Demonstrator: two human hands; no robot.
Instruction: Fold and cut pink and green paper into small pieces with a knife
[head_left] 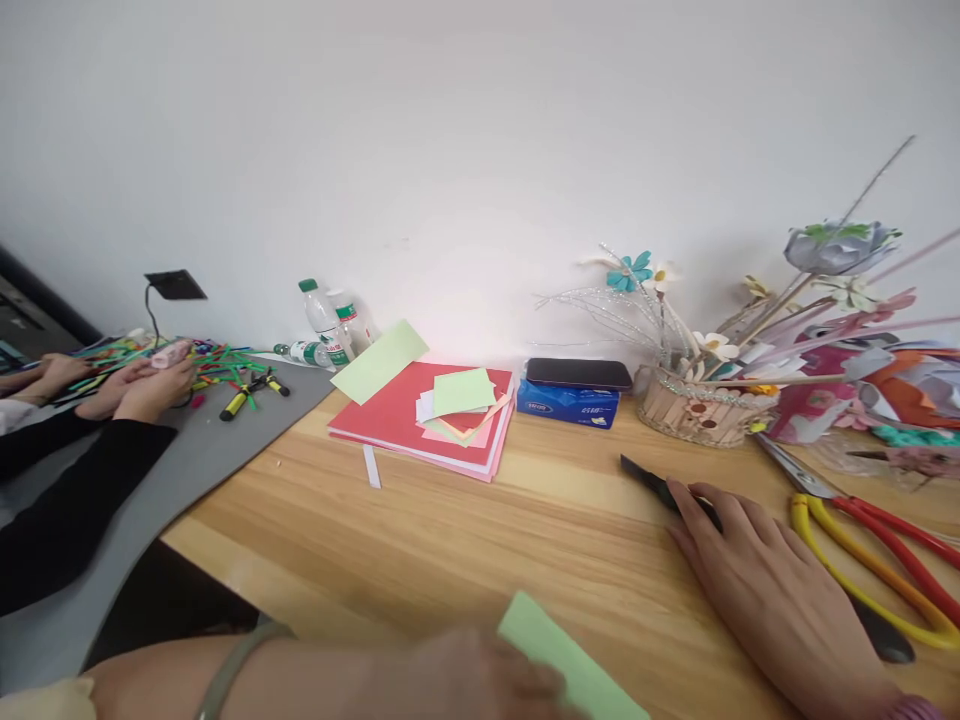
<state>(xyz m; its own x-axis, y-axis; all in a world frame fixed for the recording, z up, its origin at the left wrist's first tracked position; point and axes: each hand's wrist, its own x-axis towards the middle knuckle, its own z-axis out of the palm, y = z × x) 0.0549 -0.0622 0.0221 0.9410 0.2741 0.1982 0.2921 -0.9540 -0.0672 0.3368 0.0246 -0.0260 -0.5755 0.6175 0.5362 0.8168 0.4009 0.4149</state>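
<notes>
The left hand (480, 680), blurry at six o'clock, pinches a flat green paper strip (566, 660). The right hand (772, 590), at four o'clock, lies flat, fingers spread over a thin black knife (652, 482). Farther back: shiny red-and-yellow scissors (877, 550), then stacked coloured paper (450, 415).

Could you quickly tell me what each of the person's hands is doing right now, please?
Left hand: blurred, holding a light green paper strip.
Right hand: open, flat on a black tool on the wooden table.
</notes>
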